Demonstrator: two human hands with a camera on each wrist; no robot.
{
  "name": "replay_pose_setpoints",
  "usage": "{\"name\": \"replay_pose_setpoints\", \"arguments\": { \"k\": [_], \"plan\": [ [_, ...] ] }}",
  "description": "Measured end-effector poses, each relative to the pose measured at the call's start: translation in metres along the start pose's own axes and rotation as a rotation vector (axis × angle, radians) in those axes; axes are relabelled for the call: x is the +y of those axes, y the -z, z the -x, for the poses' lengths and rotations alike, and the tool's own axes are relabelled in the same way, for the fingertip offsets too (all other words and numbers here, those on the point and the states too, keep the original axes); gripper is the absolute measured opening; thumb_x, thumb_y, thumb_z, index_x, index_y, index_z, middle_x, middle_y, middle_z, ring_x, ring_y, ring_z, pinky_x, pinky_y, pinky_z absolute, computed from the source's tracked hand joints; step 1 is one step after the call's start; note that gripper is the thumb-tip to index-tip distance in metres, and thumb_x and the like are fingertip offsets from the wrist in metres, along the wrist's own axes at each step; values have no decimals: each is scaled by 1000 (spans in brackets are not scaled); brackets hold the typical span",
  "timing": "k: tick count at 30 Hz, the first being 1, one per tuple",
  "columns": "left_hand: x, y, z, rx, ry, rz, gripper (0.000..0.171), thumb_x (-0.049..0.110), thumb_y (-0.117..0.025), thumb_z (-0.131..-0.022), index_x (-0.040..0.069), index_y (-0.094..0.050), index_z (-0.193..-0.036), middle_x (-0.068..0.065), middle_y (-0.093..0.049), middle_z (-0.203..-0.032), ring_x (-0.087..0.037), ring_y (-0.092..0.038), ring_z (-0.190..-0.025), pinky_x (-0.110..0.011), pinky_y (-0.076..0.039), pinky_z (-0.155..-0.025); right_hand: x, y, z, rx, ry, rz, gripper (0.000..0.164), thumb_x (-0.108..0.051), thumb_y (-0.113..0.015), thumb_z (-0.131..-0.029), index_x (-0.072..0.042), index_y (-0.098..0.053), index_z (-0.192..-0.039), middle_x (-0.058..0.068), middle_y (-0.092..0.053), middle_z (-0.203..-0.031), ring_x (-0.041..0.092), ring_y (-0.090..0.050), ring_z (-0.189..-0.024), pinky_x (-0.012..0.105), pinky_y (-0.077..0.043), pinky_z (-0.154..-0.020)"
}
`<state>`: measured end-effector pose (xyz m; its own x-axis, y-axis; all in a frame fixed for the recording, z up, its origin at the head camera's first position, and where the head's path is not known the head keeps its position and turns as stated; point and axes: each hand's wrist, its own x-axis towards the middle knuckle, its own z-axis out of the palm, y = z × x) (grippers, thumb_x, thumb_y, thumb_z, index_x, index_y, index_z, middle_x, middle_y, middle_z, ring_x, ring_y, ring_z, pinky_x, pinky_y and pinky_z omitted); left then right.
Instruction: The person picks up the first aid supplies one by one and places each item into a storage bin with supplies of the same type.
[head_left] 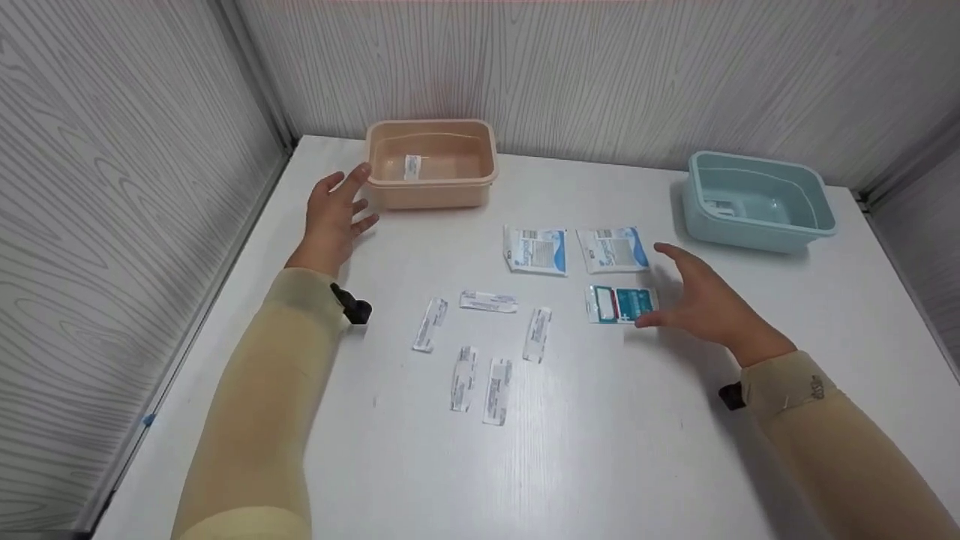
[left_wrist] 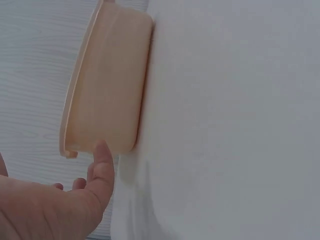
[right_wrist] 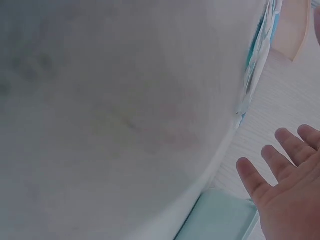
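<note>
1. Had the left grip [head_left: 334,223] right at the left end of the pink bin [head_left: 433,197], loosely spread and holding nothing. Couldn't tell about actual contact; maybe there to steady it.
2. Had the right grip [head_left: 703,301] wide, holding nothing, with the thumb at the corner of the teal packet [head_left: 621,304], probably to span it.
3. Saw that packet lying flat on the counter [head_left: 585,457], just in front of two white packs [head_left: 613,252].
4. Saw five strips [head_left: 489,302] further left, probably spaced for easy pinching.
5. Spotted one strip [head_left: 412,167] inside the pink bin, plus a small white thing [head_left: 718,207] in the blue bin [head_left: 746,232]. Had both bins at the back, likely for elbow room.
</note>
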<state>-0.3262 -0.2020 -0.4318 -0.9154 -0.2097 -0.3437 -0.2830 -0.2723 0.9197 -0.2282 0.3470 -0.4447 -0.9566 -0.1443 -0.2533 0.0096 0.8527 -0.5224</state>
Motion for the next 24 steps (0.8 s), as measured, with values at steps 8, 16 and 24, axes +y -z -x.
{"name": "replay_pose_setpoints", "arguments": {
  "k": [8, 16, 24],
  "plan": [
    [-5, -5, -3, -38, 20, 214, 107, 25, -91, -98, 20, -22, -180, -7, -40, -178, -23, -46, -159, -37, -55, -125, 1, -1, -1, -59, -34, 18, 140, -66, -105, -67, -25, -30, -177, 17, -29, -186, 50, -37, -163, 74, -30, -135],
    [-7, -13, -17, -9, 36, 251, 85, 12, -82, -104, 12, -35, -175, -9, -50, -172, -20, -59, -149, -30, -60, -118, 2, -2, -4, -120, -68, 67, 121, -61, -104, -74, -23, -42, -171, 19, -36, -183, 49, -41, -163, 73, -34, -134],
    [-8, -16, -24, 10, 58, 382, 71, 1, -73, -107, 8, -43, -171, -6, -55, -158, -18, -63, -142, -27, -62, -112, 0, -5, -5, -146, -68, 70, 97, -44, -102, -85, -23, -52, -165, 19, -40, -182, 46, -40, -164, 73, -30, -136]
  ]
}}
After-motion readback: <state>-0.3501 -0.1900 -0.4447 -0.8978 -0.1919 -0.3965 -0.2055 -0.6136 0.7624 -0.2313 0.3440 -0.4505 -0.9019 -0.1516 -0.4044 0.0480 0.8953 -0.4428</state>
